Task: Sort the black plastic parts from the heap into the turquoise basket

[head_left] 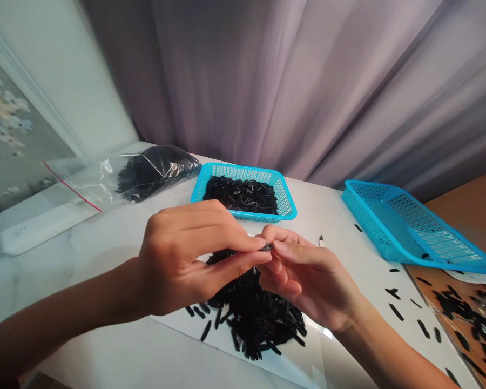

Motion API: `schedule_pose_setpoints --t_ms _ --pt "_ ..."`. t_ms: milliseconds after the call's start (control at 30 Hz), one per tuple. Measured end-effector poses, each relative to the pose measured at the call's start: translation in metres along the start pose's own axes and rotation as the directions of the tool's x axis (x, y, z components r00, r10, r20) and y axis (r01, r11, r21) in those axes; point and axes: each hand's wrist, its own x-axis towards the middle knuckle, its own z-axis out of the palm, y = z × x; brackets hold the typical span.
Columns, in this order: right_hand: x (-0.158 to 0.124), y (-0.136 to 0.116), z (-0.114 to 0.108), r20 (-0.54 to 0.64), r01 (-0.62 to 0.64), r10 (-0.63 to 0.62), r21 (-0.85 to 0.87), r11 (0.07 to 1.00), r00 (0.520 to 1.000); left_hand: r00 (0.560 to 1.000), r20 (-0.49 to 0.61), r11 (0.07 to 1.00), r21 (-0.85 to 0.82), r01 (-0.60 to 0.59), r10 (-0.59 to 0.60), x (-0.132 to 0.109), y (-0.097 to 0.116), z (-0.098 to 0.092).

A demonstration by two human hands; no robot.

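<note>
My left hand [194, 248] and my right hand [308, 270] meet in the middle of the view. Between their fingertips is a small flat black piece [267, 247], pinched from both sides; its exact kind is too small to tell. Below the hands, a loose pile of black strips [263, 319] lies on a white sheet [299, 362]. Behind them a blue plastic basket [285, 208] holds many more black strips [247, 195]. Part of the pile is hidden by my hands.
A clear zip bag [105, 178] full of black strips lies at the back left. A second blue basket [421, 227] stands at the right, with stray strips [396, 312] near it and more on a brown surface [425, 286]. A grey curtain [267, 81] hangs behind the white table [117, 346].
</note>
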Motion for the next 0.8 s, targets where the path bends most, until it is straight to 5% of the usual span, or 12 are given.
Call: schedule_pose_setpoints --t_ms 800 --pt "0.003 0.009 -0.005 0.086 -0.013 0.011 0.015 1.000 0.996 0.991 -0.033 0.966 -0.233 0.116 -0.127 -0.006 0.000 0.010"
